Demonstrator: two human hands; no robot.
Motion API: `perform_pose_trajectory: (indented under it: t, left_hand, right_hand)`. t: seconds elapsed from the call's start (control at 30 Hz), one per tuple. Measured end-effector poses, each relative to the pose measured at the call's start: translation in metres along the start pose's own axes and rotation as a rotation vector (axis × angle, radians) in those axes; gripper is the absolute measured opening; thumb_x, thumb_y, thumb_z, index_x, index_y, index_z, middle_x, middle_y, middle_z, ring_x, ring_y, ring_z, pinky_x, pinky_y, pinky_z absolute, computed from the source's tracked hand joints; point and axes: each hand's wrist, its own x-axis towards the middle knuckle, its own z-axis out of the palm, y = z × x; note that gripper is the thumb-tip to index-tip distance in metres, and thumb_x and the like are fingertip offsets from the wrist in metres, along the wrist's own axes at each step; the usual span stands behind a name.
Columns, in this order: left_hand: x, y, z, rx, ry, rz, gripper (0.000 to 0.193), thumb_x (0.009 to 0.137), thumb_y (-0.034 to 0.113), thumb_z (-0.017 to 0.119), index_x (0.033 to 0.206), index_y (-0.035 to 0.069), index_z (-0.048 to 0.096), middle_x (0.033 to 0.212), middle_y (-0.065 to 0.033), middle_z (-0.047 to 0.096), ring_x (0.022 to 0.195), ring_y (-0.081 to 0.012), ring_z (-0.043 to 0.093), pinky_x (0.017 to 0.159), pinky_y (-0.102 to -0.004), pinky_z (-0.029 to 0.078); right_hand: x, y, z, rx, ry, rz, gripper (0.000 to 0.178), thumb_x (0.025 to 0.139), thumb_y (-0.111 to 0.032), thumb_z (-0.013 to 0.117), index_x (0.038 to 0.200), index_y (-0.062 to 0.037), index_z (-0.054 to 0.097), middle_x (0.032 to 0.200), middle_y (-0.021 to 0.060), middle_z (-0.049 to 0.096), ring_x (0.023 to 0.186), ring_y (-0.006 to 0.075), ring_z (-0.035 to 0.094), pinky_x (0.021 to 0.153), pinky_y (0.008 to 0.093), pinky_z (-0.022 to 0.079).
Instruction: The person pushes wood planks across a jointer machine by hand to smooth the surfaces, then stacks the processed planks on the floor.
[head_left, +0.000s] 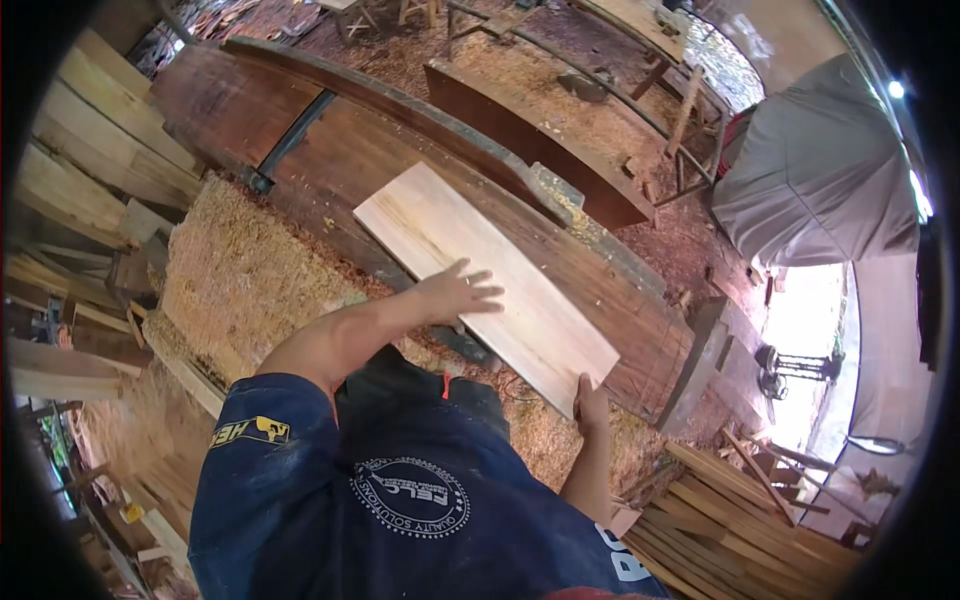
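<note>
Pale board (500, 285): over the near side of the dark table (330, 150); can't tell if fully resting.
Left hand (462, 295): fingers spread on its face, by the near long edge.
Right hand (591, 405): at the right-end corner, thumb showing, other fingers hidden; can't tell if pinching.
Handling: probably stiff, fairly light, slippery if dusty.
Hold: both ends, or opposite long edges.

Left hand (457, 295) on my remote feed: one. Right hand (591, 404): one. Pale board (490, 275): one. Brown worktop (350, 150): one. Reddish-brown panel (540, 155): one. Draped grey cover (820, 170): one. Navy shirt (420, 550): one. Planks (730, 530) at lower right: several, too overlapped for me to count.
</note>
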Motion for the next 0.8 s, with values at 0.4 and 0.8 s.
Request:
perform_pose_trajectory:
  t: [0.4, 0.8]
  left_hand:
    - [-0.01, -0.068, 0.033, -0.299, 0.373, -0.896, 0.087, 0.092, 0.062, 0.063, 0.159, 0.013, 0.04, 0.169, -0.0142, 0.029, 0.158, -0.0355, 0.023, 0.125, -0.0612, 0.017]
    - [-0.031, -0.18, 0.027, -0.147, 0.413, -1.214, 0.069, 0.102, 0.051, 0.052, 0.157, 0.011, 0.042, 0.167, -0.0133, 0.035, 0.155, -0.0356, 0.029, 0.124, -0.0615, 0.016]
  right_hand:
    - [0.045, -0.124, 0.037, -0.705, 0.351, -1.349, 0.054, 0.084, -0.021, 0.069, 0.134, -0.0039, 0.062, 0.143, 0.0223, 0.058, 0.131, 0.0411, 0.055, 0.105, 0.0503, 0.045]
    - [0.082, -0.233, 0.128, -0.727, 0.177, -1.526, 0.056, 0.088, -0.023, 0.064, 0.14, -0.0013, 0.059, 0.154, 0.0179, 0.053, 0.142, 0.0366, 0.05, 0.114, 0.0487, 0.035]
